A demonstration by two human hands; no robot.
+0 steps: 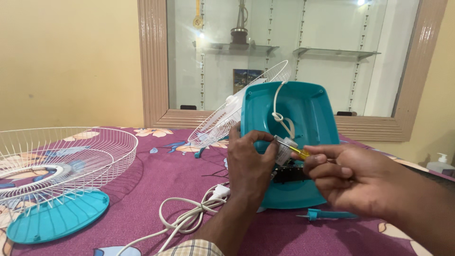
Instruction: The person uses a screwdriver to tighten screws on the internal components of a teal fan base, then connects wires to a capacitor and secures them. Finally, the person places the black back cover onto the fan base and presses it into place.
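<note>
Two hands working on a blue-green fan base

There are two hands. The left hand is curled round the edge of the blue-green plastic fan base, which stands tipped up on the table with its hollow side facing the person. The right hand pinches a small screwdriver with a yellow handle, and its tip points into the base, next to a little see-through part. One white cord comes out of the base with a knot in it, then lies in loops on the purple flowered cloth. There are two white wire fan cages: one lies flat on the left over a blue-green round piece, one leans behind the base. One blue-green handled tool lies near the right hand
</note>
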